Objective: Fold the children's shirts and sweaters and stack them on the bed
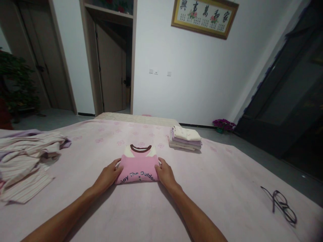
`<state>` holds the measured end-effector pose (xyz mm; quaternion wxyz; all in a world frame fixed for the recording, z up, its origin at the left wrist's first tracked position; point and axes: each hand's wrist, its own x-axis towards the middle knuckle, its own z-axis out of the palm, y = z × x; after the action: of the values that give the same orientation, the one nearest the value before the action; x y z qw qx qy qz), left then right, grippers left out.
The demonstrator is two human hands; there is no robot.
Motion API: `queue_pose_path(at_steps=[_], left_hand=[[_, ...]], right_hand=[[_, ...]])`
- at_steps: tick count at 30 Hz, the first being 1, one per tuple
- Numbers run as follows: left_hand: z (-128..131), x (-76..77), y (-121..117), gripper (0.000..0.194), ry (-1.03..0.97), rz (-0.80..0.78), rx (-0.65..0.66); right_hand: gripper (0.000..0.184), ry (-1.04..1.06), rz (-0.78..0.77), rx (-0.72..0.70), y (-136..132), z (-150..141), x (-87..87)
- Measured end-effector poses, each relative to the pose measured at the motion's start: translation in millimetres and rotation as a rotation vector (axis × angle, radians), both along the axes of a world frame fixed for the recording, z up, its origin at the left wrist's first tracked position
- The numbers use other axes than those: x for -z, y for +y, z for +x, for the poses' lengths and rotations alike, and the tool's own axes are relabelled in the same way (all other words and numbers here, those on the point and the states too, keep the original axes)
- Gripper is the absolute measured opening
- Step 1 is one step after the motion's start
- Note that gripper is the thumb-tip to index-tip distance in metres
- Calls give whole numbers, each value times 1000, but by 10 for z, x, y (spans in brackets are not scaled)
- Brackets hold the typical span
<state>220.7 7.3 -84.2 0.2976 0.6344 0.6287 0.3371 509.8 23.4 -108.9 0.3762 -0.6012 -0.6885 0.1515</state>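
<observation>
A pink T-shirt [140, 165], folded into a compact rectangle, lies in the middle of the pink flowered sheet [202, 201]. Its cream shoulders and dark brown collar face away from me, and printed lettering crosses the near part. My left hand [111, 173] grips its left edge, thumb on top and fingers mostly hidden behind the cloth. On the opposite edge my right hand [165, 171] holds the shirt the same way. To the right and farther off stands a neat stack of folded clothes [185, 138] in cream and purple.
A loose heap of striped and purple clothes [27, 158] lies at the left. Black-framed glasses [280, 203] rest near the right edge. Beyond the far edge are a beige surface [136, 118], a white wall [156, 97], a door [111, 70] and purple flowers [224, 124].
</observation>
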Motion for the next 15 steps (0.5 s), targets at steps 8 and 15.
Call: queue_pose_path(at_steps=[8,15], left_hand=[[-133,17,-146,54,280,221,11],[-378,212,-277,48,432,525,442]], right_hand=[[36,-172,127,15,-246,44,-168],[63,-379,365,-418,-551,230,-166]])
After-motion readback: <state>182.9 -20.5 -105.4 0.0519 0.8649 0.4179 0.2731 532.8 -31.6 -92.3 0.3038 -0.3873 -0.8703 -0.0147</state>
